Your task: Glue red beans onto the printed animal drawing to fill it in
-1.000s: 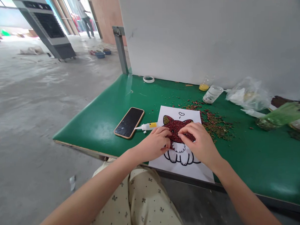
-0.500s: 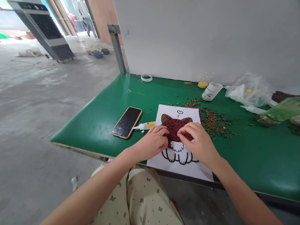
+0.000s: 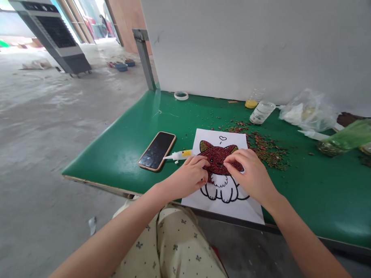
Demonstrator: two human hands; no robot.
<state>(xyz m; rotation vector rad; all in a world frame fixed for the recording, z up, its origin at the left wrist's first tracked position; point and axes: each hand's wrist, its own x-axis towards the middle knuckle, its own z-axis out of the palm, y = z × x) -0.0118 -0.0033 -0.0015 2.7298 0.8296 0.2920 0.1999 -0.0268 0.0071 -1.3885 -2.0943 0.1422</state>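
Note:
A white sheet (image 3: 193, 195) with a cat drawing lies at the table's front edge; the cat's head is covered in dark red bits, its ears partly yellow-green. My left hand (image 3: 193, 176) rests on the sheet's left side, fingers curled, beside a glue bottle (image 3: 181, 155) with a yellow label. My right hand (image 3: 246, 169) is over the right of the cat's head, thumb and forefinger pinched together; anything between them is too small to make out. Red and green bits (image 3: 266, 152) lie scattered beyond the sheet on the right.
A phone (image 3: 157, 151) lies left of the glue on the green table (image 3: 118, 145). Toward the back are a tape roll (image 3: 181, 95), a clear cup (image 3: 262, 113), a yellow-bottomed container (image 3: 251, 103), plastic bags (image 3: 308, 112) and a green bag (image 3: 349, 137). A white board rises behind.
My right hand has moved slightly to the right over the cat's head, showing more of it. My left hand has stayed in place.

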